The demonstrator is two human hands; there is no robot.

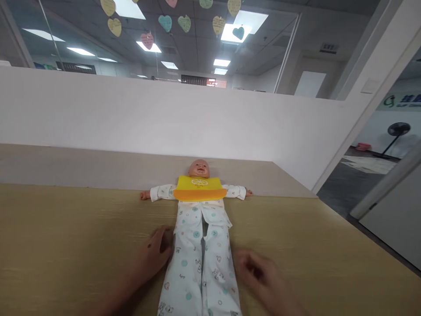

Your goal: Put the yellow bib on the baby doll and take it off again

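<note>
On the wood-coloured table top (66, 237), in the middle of the view, a baby doll with a smooth, bald, flesh-toned head (199, 168) lies on its back, arms spread wide, head towards the wall. A yellow bib with an orange lower band and a white citrus print (197, 182) covers its chest, over a white patterned cloth jacket (189, 211); white patterned cloth trousers (186, 267) run past the lower edge of the view. The doll looks light, its head probably firm and a little slippery, the clothes soft and loose; the trunk under the arms seems the surest hold, since cloth alone may slide. The left hand (156, 250) is beside the trousers, thumb and fingers apart; whether it touches the cloth I cannot tell. The right hand (258, 272), blurred and loosely curled, is just beside the other trouser leg, with nothing visible in its grasp; I cannot tell whether its fingertips meet. Beyond are a matt grey-beige strip (82, 169), a plain white wall (131, 118) and glass with coloured paper hearts (165, 23)
</note>
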